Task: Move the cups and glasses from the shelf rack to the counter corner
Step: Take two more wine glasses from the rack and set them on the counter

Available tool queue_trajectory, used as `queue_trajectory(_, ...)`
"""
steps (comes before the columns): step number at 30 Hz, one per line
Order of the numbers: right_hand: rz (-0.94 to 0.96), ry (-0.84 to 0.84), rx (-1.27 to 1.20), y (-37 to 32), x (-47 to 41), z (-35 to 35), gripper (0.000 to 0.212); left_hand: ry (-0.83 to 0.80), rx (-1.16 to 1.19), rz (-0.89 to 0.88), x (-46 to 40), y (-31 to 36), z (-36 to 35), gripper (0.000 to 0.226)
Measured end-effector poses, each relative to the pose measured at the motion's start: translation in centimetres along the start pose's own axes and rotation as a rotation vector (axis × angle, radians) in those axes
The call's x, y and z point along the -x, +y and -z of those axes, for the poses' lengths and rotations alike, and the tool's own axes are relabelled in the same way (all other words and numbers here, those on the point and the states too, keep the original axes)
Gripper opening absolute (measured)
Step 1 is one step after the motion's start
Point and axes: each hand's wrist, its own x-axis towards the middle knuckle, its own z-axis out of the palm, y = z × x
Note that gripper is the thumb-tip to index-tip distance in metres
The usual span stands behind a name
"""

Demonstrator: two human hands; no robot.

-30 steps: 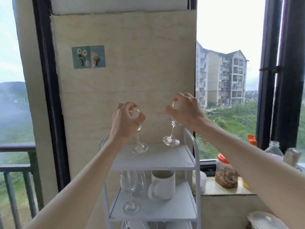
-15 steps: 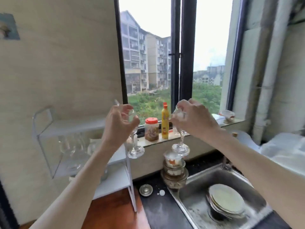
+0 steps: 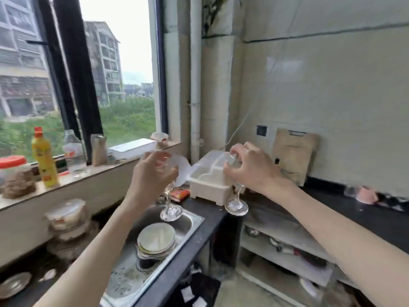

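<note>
Two wine glasses [image 3: 170, 209] [image 3: 236, 203], one per hand [image 3: 152, 173] [image 3: 250, 169]

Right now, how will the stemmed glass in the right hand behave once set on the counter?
The glass looks thin, probably fragile. Its tall stem over a small foot likely tips easily. The right hand grips only the bowl, probably slippery.

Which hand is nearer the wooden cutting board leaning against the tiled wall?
Right. The right hand, gripping a clear stemmed glass, is just left of the wooden cutting board; the left hand, with its own glass, is farther left, over the sink.
</note>
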Motion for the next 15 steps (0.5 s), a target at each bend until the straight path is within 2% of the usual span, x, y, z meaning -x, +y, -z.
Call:
queue_trajectory(4,-0.108,0.005,0.085,11.2,2.1,4.3,0.033,-0.073,0.122,-0.054,0.0,5.1,-12.1,0.027)
queue_trajectory(10,-0.269,0.033,0.187,24.6,5.0,9.0,0.038,-0.264,0.299,-0.127,-1.5,12.8,-26.0,0.02)
queue_trajectory(15,-0.424,0.042,0.246,34.6,7.2,11.0,0.039,-0.388,0.271,-0.201,-2.9,17.3,-37.0,0.025)
